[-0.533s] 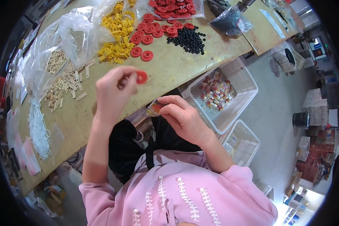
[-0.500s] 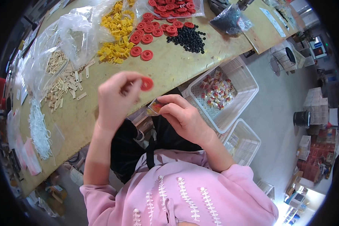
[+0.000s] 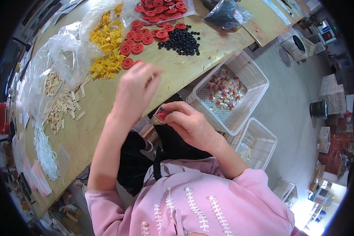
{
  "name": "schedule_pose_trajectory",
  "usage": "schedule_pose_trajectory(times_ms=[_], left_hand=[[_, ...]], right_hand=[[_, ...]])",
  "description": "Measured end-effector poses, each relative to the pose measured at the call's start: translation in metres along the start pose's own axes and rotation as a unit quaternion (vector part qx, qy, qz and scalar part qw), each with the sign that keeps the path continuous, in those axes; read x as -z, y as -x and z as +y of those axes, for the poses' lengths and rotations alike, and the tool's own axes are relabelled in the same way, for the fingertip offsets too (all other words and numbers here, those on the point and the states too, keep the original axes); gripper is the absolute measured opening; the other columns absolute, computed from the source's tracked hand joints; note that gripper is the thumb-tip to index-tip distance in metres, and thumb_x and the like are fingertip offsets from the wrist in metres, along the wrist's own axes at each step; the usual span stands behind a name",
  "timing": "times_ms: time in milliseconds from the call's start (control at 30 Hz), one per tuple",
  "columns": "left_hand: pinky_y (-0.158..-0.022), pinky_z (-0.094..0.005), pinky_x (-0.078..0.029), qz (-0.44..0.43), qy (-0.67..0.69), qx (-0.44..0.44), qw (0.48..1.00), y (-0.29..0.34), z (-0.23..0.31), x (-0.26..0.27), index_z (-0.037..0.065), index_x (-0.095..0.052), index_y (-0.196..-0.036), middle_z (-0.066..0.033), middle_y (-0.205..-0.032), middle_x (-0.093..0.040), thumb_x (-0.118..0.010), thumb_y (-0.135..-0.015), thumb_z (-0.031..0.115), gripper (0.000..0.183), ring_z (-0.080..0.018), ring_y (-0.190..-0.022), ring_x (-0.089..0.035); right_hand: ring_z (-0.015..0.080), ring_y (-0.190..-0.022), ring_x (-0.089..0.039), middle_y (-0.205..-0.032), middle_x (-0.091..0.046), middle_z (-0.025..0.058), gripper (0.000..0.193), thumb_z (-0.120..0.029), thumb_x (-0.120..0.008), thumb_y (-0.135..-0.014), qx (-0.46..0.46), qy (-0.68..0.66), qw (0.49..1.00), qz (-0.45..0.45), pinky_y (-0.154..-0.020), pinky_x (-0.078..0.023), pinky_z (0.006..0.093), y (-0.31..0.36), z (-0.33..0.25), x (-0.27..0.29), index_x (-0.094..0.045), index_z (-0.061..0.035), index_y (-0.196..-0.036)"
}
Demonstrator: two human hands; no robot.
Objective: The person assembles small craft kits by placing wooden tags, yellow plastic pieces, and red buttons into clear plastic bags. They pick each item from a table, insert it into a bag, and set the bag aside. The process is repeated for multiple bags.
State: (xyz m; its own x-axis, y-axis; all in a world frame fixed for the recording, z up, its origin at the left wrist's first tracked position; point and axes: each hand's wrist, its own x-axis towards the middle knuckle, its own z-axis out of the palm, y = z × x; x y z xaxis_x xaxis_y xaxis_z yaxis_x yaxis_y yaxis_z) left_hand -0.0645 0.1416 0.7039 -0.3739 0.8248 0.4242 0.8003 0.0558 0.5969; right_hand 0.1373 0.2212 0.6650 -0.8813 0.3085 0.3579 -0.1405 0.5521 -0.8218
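Note:
My right hand [image 3: 190, 122] pinches a small clear plastic bag [image 3: 158, 120] above my lap. Red plastic shows inside the bag, apparently a red disc [image 3: 161, 115]. Out over the table edge, my left hand [image 3: 135, 92] is blurred by motion. Its thumb and fingers look apart, and I see nothing between them. Just beyond its knuckles lie grooved red discs [image 3: 137, 48], one partly hidden behind the hand. Small black rings [image 3: 181, 42] form a heap to their right. Yellow plastic parts [image 3: 107, 66] are piled to their left.
On the table's left are pale wooden-looking sticks [image 3: 63, 108], a clear plastic sheet [image 3: 53, 51] and white strings [image 3: 45, 147]. A bag of dark pieces [image 3: 226, 15] lies far right. Beside me stand a white crate [image 3: 259, 84] with filled little bags and a second crate [image 3: 269, 145].
My left hand has moved up and forward, and the red disc it held is no longer seen in it. Red now shows more fully in the bag. The view has shifted slightly.

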Motion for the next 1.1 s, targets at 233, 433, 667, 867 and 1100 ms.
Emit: schedule_pose_trajectory(times_ms=[233, 433, 667, 867, 1100], left_hand=[[-0.087, -0.0460, -0.056, 0.002, -0.140, 0.032, 0.990, -0.083, -0.058, -0.044, 0.002, -0.074, -0.108, -0.0173, -0.100, -0.074, -0.073, -0.093, 0.016, 0.021, -0.0366, -0.094, -0.072], [-0.088, -0.0480, -0.056, -0.061, -0.188, 0.018, 0.980, -0.086, -0.068, -0.031, 0.004, -0.071, -0.099, -0.0169, -0.095, -0.073, -0.071, -0.087, 0.013, 0.015, -0.0369, -0.100, -0.071], [-0.075, -0.0407, -0.056, -0.062, -0.106, 0.011, 0.992, -0.047, -0.044, -0.004, 0.001, -0.071, -0.096, -0.0138, -0.088, -0.073, -0.068, -0.084, 0.010, 0.016, -0.0287, -0.080, -0.071], [-0.066, -0.0278, -0.052, -0.105, 0.122, 0.027, 0.986, 0.046, 0.034, 0.041, 0.004, -0.075, -0.098, -0.0043, -0.090, -0.070, -0.076, -0.081, -0.002, 0.018, -0.0113, -0.075, -0.064], [-0.080, -0.0331, -0.059, 0.008, 0.150, 0.127, 0.981, 0.111, 0.028, 0.062, 0.004, -0.076, -0.118, -0.0102, -0.115, -0.072, -0.084, -0.083, 0.004, 0.036, -0.0242, -0.095, -0.073]], right_hand=[[0.0366, -0.108, -0.071, -0.126, -0.067, 0.0188, 0.018, 0.003, -0.075, -0.090, 0.000, 0.002, 1.000, -0.001, -0.089, -0.062, 0.0398, 0.007, 0.000, 0.002, -0.069, -0.0005, -0.106], [0.0368, -0.110, -0.070, -0.127, -0.066, 0.0185, 0.019, 0.003, -0.075, -0.089, 0.001, 0.021, 1.000, 0.000, -0.089, -0.062, 0.0400, 0.011, 0.006, 0.010, -0.068, -0.0004, -0.106], [0.0350, -0.110, -0.071, -0.128, -0.066, 0.0180, 0.014, 0.002, -0.073, -0.095, 0.011, 0.014, 1.000, -0.011, -0.088, -0.061, 0.0390, 0.008, 0.002, 0.009, -0.067, -0.0006, -0.107], [0.0360, -0.109, -0.071, -0.127, -0.066, 0.0187, 0.017, 0.002, -0.073, -0.091, 0.034, 0.000, 0.999, -0.029, -0.089, -0.062, 0.0397, 0.001, -0.011, 0.005, -0.068, 0.0005, -0.107], [0.0348, -0.110, -0.071, -0.126, -0.066, 0.0174, 0.019, 0.005, -0.073, -0.090, 0.080, -0.015, 0.994, -0.068, -0.089, -0.062, 0.0392, -0.009, -0.033, -0.013, -0.069, 0.0010, -0.107]])
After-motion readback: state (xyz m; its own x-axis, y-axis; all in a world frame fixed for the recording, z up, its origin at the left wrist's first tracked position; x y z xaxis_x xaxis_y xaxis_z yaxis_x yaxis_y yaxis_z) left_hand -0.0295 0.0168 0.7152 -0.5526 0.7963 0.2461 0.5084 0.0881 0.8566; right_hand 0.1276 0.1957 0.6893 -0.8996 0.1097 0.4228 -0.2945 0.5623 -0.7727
